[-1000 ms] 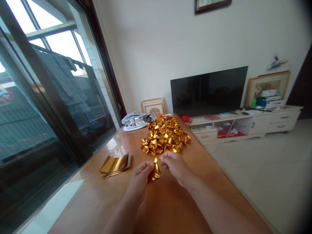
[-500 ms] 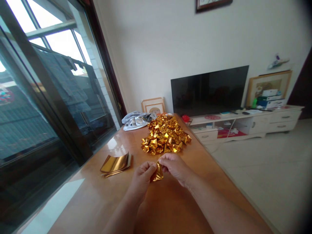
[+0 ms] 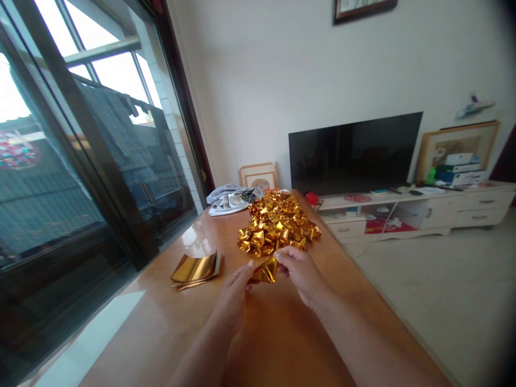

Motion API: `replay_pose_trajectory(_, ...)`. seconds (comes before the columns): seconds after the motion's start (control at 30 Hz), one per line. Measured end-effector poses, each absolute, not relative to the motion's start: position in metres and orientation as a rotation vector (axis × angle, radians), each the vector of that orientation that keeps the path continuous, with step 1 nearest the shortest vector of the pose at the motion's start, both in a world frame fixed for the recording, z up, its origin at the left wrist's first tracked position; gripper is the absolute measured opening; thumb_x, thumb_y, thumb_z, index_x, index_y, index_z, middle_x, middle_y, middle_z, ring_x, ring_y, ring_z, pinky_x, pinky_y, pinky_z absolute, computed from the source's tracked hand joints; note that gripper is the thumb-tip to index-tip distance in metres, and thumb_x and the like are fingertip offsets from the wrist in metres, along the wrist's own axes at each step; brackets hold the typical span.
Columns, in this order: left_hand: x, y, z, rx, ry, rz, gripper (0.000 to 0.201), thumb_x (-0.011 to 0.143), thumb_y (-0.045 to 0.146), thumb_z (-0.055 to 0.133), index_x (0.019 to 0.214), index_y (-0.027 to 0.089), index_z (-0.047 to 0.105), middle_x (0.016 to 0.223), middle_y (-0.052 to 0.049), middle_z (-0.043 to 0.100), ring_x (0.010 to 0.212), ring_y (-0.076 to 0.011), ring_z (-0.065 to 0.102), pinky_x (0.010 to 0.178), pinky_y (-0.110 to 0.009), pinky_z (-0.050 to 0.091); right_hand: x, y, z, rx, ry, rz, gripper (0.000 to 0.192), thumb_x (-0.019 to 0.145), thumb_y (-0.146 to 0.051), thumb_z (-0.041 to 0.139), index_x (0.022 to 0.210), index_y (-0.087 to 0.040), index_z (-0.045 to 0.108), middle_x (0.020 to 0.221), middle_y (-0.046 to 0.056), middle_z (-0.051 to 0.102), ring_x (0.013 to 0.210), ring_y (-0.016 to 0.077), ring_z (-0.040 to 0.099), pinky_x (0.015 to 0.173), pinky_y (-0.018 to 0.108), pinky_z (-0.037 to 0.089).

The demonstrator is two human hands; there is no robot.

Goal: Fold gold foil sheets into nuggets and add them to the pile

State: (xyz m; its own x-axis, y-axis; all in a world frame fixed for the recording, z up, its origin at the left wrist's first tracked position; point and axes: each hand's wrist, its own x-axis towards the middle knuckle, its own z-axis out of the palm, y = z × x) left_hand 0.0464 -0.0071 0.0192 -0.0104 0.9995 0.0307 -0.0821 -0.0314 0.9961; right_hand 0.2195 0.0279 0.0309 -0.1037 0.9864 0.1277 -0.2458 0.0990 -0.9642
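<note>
Right, both hands pinch one gold foil piece (image 3: 266, 270) just above the wooden table (image 3: 282, 344), left hand (image 3: 236, 293) gripping its near edge, right hand (image 3: 300, 269) its far corner to crease it, folded pile (image 3: 276, 223) just beyond, flat sheets (image 3: 196, 267) left.

A dark-framed glass door (image 3: 80, 140) fills the left, daylight behind it. Far right, a television (image 3: 355, 153) stands on a white cabinet (image 3: 443, 212) against the white wall (image 3: 282, 75).
</note>
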Motion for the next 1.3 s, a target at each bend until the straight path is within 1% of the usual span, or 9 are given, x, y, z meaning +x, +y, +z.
replay_pose_trajectory(0.17, 0.042, -0.004, 0.013, 1.176, 1.049, 1.365, 0.031, 0.087, 0.047, 0.065, 0.081, 0.016, 0.069, 0.078, -0.003, 0.063, 0.074, -0.0142, 0.051, 0.072, -0.027, 0.037, 0.218, 0.029, 0.028, -0.867, -1.079, 1.367, 0.027, 0.077, -0.043, 0.07, 0.078, -0.017, 0.062, 0.067, -0.001, 0.06, 0.062, 0.0122, 0.051, 0.058, 0.025, 0.036)
replay_pose_trajectory(0.33, 0.039, -0.003, 0.016, 1.226, 1.068, 1.405, 0.03, 0.085, 0.044, 0.067, 0.078, 0.015, 0.068, 0.074, -0.002, 0.062, 0.073, -0.0141, 0.05, 0.072, -0.026, 0.037, 0.218, 0.03, 0.025, -0.929, -1.094, 1.414, 0.024, 0.078, -0.042, 0.066, 0.078, -0.018, 0.061, 0.067, 0.0, 0.062, 0.063, 0.0142, 0.054, 0.059, 0.026, 0.039)
replay_pose_trajectory(0.43, 0.038, -0.005, 0.019, 1.313, 1.153, 1.382, 0.031, 0.083, 0.044, 0.068, 0.071, 0.015, 0.066, 0.069, -0.001, 0.061, 0.07, -0.0139, 0.049, 0.068, -0.025, 0.036, 0.219, 0.034, 0.023, -1.053, -1.258, 1.171, 0.02, 0.079, -0.038, 0.063, 0.08, -0.019, 0.063, 0.073, 0.002, 0.066, 0.068, 0.0165, 0.058, 0.063, 0.028, 0.042)
replay_pose_trajectory(0.5, 0.039, -0.006, 0.021, 1.371, 1.2, 1.36, 0.031, 0.082, 0.043, 0.069, 0.068, 0.015, 0.065, 0.067, 0.0, 0.06, 0.067, -0.0133, 0.048, 0.064, -0.024, 0.035, 0.22, 0.035, 0.021, -1.077, -1.404, 1.003, 0.02, 0.079, -0.036, 0.063, 0.089, -0.019, 0.067, 0.082, 0.003, 0.069, 0.075, 0.0182, 0.06, 0.067, 0.029, 0.044)
replay_pose_trajectory(0.57, 0.04, -0.007, 0.022, 1.431, 1.23, 1.328, 0.031, 0.081, 0.042, 0.07, 0.065, 0.015, 0.064, 0.065, 0.0, 0.059, 0.064, -0.0132, 0.048, 0.062, -0.024, 0.034, 0.22, 0.034, 0.021, -1.035, -1.58, 0.961, 0.023, 0.081, -0.035, 0.063, 0.097, -0.02, 0.068, 0.088, 0.003, 0.071, 0.078, 0.0189, 0.062, 0.07, 0.029, 0.045)
replay_pose_trajectory(0.67, 0.041, -0.008, 0.024, 1.494, 1.216, 1.261, 0.029, 0.081, 0.041, 0.069, 0.066, 0.016, 0.066, 0.068, -0.002, 0.063, 0.068, -0.0158, 0.053, 0.065, -0.026, 0.038, 0.218, 0.028, 0.02, -0.979, -1.817, 1.004, 0.018, 0.084, -0.034, 0.059, 0.081, -0.019, 0.069, 0.078, 0.002, 0.07, 0.071, 0.017, 0.06, 0.065, 0.028, 0.043)
replay_pose_trajectory(0.77, 0.04, -0.009, 0.025, 1.459, 1.157, 1.227, 0.028, 0.084, 0.041, 0.067, 0.072, 0.016, 0.068, 0.073, -0.004, 0.066, 0.072, -0.0173, 0.056, 0.071, -0.028, 0.04, 0.217, 0.024, 0.02, -0.98, -1.852, 1.045, 0.025, 0.087, -0.033, 0.056, 0.068, -0.018, 0.062, 0.067, 0.0, 0.064, 0.064, 0.0148, 0.055, 0.059, 0.026, 0.039)
replay_pose_trajectory(1.0, 0.033, -0.009, 0.028, 1.295, 1.11, 1.382, 0.027, 0.083, 0.041, 0.068, 0.073, 0.016, 0.067, 0.072, -0.001, 0.061, 0.073, -0.0144, 0.049, 0.073, -0.026, 0.037, 0.216, 0.021, 0.026, -0.921, -1.644, 1.24, 0.026, 0.086, -0.039, 0.06, 0.074, -0.016, 0.063, 0.073, 0.0, 0.063, 0.07, 0.0152, 0.056, 0.065, 0.027, 0.042)
replay_pose_trajectory(1.3, 0.036, -0.009, 0.027, 1.416, 1.187, 1.29, 0.026, 0.081, 0.039, 0.069, 0.07, 0.016, 0.066, 0.068, 0.0, 0.059, 0.068, -0.0137, 0.049, 0.066, -0.025, 0.035, 0.218, 0.015, 0.032, -0.98, -1.646, 1.404, 0.024, 0.082, -0.038, 0.066, 0.078, -0.015, 0.065, 0.071, 0.0, 0.063, 0.066, 0.0133, 0.055, 0.062, 0.025, 0.042)
